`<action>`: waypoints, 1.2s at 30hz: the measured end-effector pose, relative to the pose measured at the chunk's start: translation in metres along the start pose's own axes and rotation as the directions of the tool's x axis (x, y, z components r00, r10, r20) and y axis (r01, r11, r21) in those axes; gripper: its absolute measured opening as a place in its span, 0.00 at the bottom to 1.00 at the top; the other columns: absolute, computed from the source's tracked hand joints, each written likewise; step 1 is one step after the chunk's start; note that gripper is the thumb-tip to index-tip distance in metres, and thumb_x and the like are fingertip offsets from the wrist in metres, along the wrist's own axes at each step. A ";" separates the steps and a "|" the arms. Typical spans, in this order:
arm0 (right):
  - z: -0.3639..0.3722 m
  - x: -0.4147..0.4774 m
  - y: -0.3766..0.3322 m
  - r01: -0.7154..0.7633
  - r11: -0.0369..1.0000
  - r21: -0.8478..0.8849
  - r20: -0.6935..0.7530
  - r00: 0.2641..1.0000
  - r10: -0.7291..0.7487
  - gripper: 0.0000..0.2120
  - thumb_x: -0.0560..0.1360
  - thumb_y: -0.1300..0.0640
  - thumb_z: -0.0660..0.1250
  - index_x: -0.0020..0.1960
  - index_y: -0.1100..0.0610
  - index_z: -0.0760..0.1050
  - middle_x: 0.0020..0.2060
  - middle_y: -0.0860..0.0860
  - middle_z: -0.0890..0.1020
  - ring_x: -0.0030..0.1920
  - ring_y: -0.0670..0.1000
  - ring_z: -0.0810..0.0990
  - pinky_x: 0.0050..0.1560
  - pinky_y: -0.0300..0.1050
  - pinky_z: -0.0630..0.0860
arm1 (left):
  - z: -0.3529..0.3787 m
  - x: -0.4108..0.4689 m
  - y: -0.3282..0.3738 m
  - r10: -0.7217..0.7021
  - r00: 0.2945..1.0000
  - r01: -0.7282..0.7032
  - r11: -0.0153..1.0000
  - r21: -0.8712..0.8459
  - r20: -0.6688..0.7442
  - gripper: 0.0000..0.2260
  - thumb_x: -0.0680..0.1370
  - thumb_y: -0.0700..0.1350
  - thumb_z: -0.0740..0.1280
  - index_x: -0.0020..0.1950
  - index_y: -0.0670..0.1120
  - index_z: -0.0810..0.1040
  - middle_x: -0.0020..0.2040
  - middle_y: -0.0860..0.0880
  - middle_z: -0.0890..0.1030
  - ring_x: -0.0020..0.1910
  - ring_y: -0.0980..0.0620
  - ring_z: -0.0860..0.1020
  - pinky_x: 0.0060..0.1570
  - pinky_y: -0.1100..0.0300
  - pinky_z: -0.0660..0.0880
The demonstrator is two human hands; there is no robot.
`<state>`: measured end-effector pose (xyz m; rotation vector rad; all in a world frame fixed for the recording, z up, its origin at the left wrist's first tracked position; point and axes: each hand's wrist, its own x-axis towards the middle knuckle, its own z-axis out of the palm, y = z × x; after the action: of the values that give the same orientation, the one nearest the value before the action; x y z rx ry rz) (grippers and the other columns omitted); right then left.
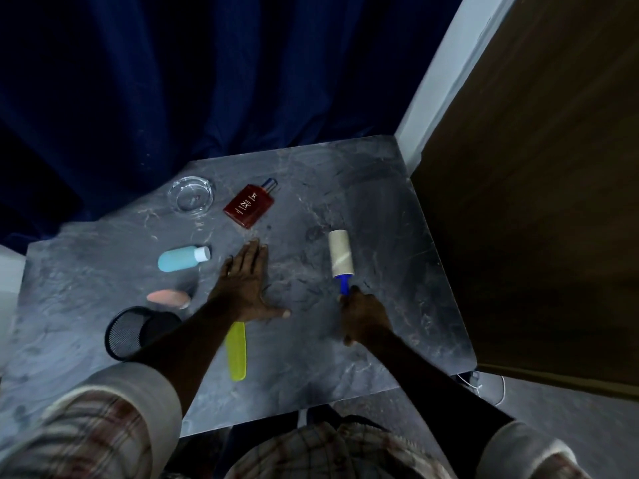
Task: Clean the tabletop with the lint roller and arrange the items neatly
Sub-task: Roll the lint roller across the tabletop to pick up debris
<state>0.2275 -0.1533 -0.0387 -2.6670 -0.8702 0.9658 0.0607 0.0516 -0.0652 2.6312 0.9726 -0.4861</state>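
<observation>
Your right hand (363, 319) is closed around the blue handle of the roller (340, 259). Its paper-coloured head lies flat against the table (397, 188), in the right half of the surface, pointing toward the far edge. Your left hand (247, 288) rests open and flat at the centre, fingers spread, holding nothing.

The step in hand appears to be cleaning: the rolling pass over the bare right side. Arranging has not begun. The red bottle (249, 205) and glass dish (191, 194) lie near the far edge. The blue bottle (183, 258), the pink item (168, 298) and the mesh cup (138, 331) lie toward the left edge, the cup tipped on its side. The yellow strip (236, 350) lies near the near edge, partly under your left wrist.

For the next move, keep the head pressed flat and roll in straight strokes. The left half probably needs its items lifted or shifted with the free hand before the roller can pass.
</observation>
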 end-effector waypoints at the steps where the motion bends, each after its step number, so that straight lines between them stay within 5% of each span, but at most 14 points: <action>1: -0.007 0.000 0.009 -0.028 1.000 -0.010 -0.013 1.000 0.028 0.16 0.84 0.49 0.56 0.62 0.60 0.72 0.53 0.62 0.84 0.55 0.64 0.84 0.56 0.53 0.78 | 0.001 0.000 -0.001 0.002 1.000 -0.002 1.000 0.000 -0.003 0.73 0.54 0.87 0.63 0.86 0.48 0.38 0.87 0.46 0.39 0.87 0.45 0.42 0.84 0.39 0.48; 7: -0.033 0.000 0.066 -0.156 0.986 0.051 0.039 0.987 0.154 0.16 0.84 0.53 0.59 0.65 0.63 0.73 0.44 0.53 0.80 0.54 0.61 0.83 0.50 0.42 0.77 | 0.000 0.000 0.000 0.002 1.000 -0.002 1.000 -0.005 0.020 0.74 0.53 0.88 0.62 0.86 0.49 0.37 0.87 0.47 0.38 0.87 0.45 0.41 0.84 0.40 0.47; 10: -0.039 -0.003 0.087 -0.163 0.984 0.069 0.055 0.986 0.159 0.24 0.80 0.50 0.67 0.72 0.61 0.69 0.58 0.55 0.78 0.57 0.59 0.81 0.58 0.47 0.77 | -0.002 -0.001 0.002 -0.002 1.000 0.001 1.000 0.013 0.030 0.74 0.54 0.88 0.62 0.86 0.49 0.36 0.87 0.47 0.37 0.87 0.44 0.41 0.84 0.40 0.47; 13: -0.038 -0.001 0.095 -0.190 0.957 0.221 0.031 0.982 0.188 0.17 0.83 0.54 0.59 0.67 0.63 0.72 0.52 0.58 0.81 0.43 0.54 0.82 0.44 0.46 0.81 | -0.005 -0.001 0.003 -0.003 1.000 0.002 1.000 0.019 0.026 0.74 0.54 0.88 0.62 0.86 0.49 0.37 0.87 0.47 0.37 0.87 0.44 0.42 0.84 0.40 0.48; 16: -0.034 0.004 0.090 -0.169 0.974 0.151 -0.016 0.985 0.173 0.15 0.84 0.52 0.58 0.65 0.60 0.72 0.52 0.59 0.83 0.49 0.59 0.85 0.36 0.40 0.77 | -0.007 -0.001 0.005 -0.010 0.999 0.009 1.000 0.025 0.034 0.73 0.54 0.88 0.61 0.86 0.50 0.36 0.87 0.48 0.37 0.87 0.45 0.42 0.84 0.40 0.49; 21: -0.022 0.005 0.046 -0.002 1.000 0.010 0.001 1.000 0.002 0.15 0.84 0.50 0.58 0.64 0.59 0.72 0.56 0.60 0.83 0.57 0.62 0.83 0.57 0.52 0.77 | -0.011 -0.002 0.009 -0.014 0.999 0.013 1.000 0.019 0.050 0.73 0.55 0.86 0.64 0.86 0.49 0.37 0.87 0.47 0.38 0.87 0.45 0.42 0.84 0.40 0.49; 30: 0.037 -0.012 -0.028 0.229 0.948 -0.220 0.030 0.973 -0.228 0.20 0.84 0.48 0.53 0.70 0.59 0.68 0.58 0.60 0.82 0.58 0.62 0.82 0.57 0.52 0.76 | -0.010 -0.004 0.009 -0.025 0.999 0.026 1.000 -0.016 0.032 0.72 0.57 0.81 0.71 0.86 0.49 0.39 0.87 0.46 0.39 0.87 0.44 0.43 0.84 0.41 0.50; 36: 0.047 -0.017 -0.032 0.260 0.914 -0.311 0.029 0.964 -0.264 0.21 0.85 0.49 0.49 0.70 0.59 0.68 0.57 0.60 0.81 0.57 0.62 0.82 0.56 0.53 0.76 | -0.006 -0.002 0.004 -0.023 0.999 0.024 0.999 -0.032 0.032 0.72 0.55 0.83 0.67 0.86 0.50 0.39 0.87 0.47 0.40 0.87 0.44 0.43 0.84 0.39 0.50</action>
<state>0.1720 -0.1386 -0.0547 -2.6978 -1.4437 0.8020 0.0638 0.0496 -0.0586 2.5782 0.9942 -0.5109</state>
